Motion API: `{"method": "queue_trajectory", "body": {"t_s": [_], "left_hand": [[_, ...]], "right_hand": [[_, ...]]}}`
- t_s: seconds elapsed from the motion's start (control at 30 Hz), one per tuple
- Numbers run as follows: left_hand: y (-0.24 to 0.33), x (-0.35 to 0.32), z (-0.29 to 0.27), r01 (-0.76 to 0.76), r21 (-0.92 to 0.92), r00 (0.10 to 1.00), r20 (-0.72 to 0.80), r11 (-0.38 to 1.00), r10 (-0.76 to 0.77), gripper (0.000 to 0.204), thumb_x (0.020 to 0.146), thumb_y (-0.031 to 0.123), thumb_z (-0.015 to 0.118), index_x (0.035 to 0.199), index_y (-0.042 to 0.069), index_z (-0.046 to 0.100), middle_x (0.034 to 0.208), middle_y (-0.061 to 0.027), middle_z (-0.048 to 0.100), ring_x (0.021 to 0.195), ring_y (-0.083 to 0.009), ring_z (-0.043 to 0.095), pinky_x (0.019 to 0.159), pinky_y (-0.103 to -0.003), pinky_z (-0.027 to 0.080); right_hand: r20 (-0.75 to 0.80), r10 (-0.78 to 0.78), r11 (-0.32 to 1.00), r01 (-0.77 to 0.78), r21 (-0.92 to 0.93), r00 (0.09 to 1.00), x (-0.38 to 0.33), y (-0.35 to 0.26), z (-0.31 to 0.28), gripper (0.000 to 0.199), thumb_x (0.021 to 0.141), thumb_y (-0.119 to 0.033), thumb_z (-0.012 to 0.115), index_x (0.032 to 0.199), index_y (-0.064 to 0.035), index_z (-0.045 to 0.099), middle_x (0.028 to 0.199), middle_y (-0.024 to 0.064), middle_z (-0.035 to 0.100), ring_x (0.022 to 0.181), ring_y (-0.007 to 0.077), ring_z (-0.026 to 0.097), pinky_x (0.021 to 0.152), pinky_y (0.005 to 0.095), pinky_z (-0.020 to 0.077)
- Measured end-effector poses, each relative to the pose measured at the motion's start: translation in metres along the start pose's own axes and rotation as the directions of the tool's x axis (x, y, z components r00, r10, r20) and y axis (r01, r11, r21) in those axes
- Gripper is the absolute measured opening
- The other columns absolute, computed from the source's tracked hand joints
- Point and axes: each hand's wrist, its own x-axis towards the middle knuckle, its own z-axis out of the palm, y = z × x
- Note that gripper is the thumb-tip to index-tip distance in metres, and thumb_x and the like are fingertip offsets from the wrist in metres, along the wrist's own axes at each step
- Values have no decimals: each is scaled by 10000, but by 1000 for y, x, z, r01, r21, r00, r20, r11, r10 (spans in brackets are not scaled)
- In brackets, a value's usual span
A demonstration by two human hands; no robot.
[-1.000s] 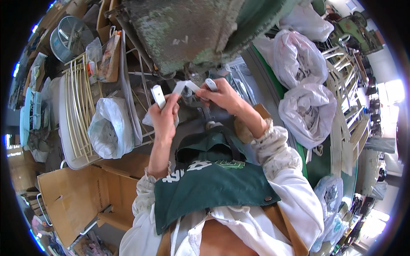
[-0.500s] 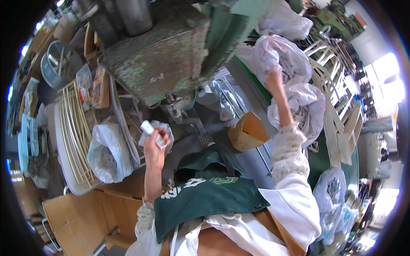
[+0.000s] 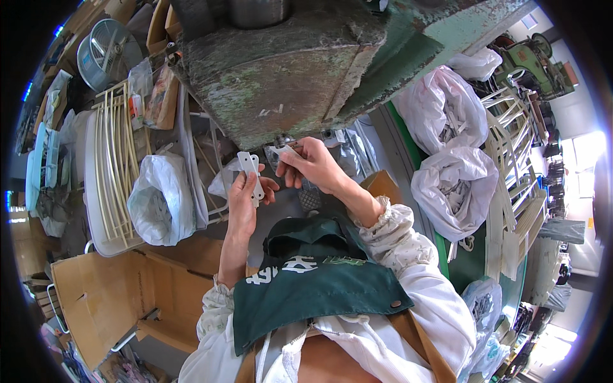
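Note:
My left hand [image 3: 240,203] is closed on a small stack of white flat strips with holes [image 3: 249,167], held upright between thumb and fingers. Beside it, my right hand [image 3: 317,167] pinches a pale flat piece [image 3: 285,151] with thumb and fingertips, close under the lower front of a worn green machine [image 3: 274,96]. Part of that piece is hidden by the fingers, and whether it touches the machine I cannot tell. Two white plastic bags lie at the right, the upper bag [image 3: 421,105] and the lower bag [image 3: 429,185], both holding flat pale pieces.
On the left, a white bag [image 3: 150,185] stands by a tray [image 3: 96,191] of long thin strips. An open cardboard box [image 3: 96,300] is at lower left. Below the machine sits a foot pedal [image 3: 310,198]; a yellowish container [image 3: 383,186] is partly behind my right forearm.
My right hand has come from the upper bag at the right to the machine's front, now with a pale piece. My left hand has moved slightly right, still gripping white strips. The view has shifted.

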Motion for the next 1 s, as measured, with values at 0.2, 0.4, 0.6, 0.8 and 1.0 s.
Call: {"method": "queue_trajectory", "body": {"t_s": [0.2, 0.4, 0.6, 0.8, 1.0], "left_hand": [[0, 5, 3, -10, 39, 1000, -19, 999, 11, 301, 986, 268, 454, 1112, 19, 569, 762, -66, 627, 594, -96, 523, 550, -233, 371], [2, 3, 7, -42, 16, 999, -23, 999, 42, 275, 975, 244, 484, 1081, 7, 577, 744, -72, 624, 602, -99, 533, 558, -229, 394], [-2, -5, -11, -46, 24, 999, -20, 999, 47, 229, 956, 226, 518, 1039, 20, 574, 757, -85, 634, 618, -100, 559, 549, -230, 437], [-7, -7, 2, 75, -270, 997, 48, 960, -65, 229, 956, 145, 481, 1142, 24, 537, 904, -114, 611, 747, -135, 562, 642, -256, 457], [-5, -24, 10, 119, -725, 987, 14, 678, -157, 310, 973, 116, 441, 1275, 48, 454, 1056, -146, 570, 849, -174, 526, 707, -299, 449]], "right_hand": [[-142, -94, 970, 59, -236, 985, -5, 6, 6, 209, 945, -157, 529, 911, 48, 511, 709, 75, 604, 456, 103, 541, 378, 216, 400], [14, 83, 968, -77, -237, 996, -6, 17, -1, 220, 980, -163, 455, 862, 12, 518, 672, 33, 556, 493, 76, 478, 445, 214, 378], [-30, -87, 786, 50, -617, 996, -11, 62, -75, 286, 816, -247, 686, 774, 15, 580, 698, 77, 595, 617, 171, 522, 577, 325, 439], [290, -793, 36, 516, -856, 535, 117, 113, -120, 174, 856, -189, 602, 874, -20, 640, 803, 105, 649, 706, 260, 602, 640, 377, 477], [255, -654, 134, 441, -888, 712, 140, 133, -106, 167, 854, -176, 590, 892, -20, 634, 838, 116, 645, 759, 261, 600, 694, 370, 472]]}}
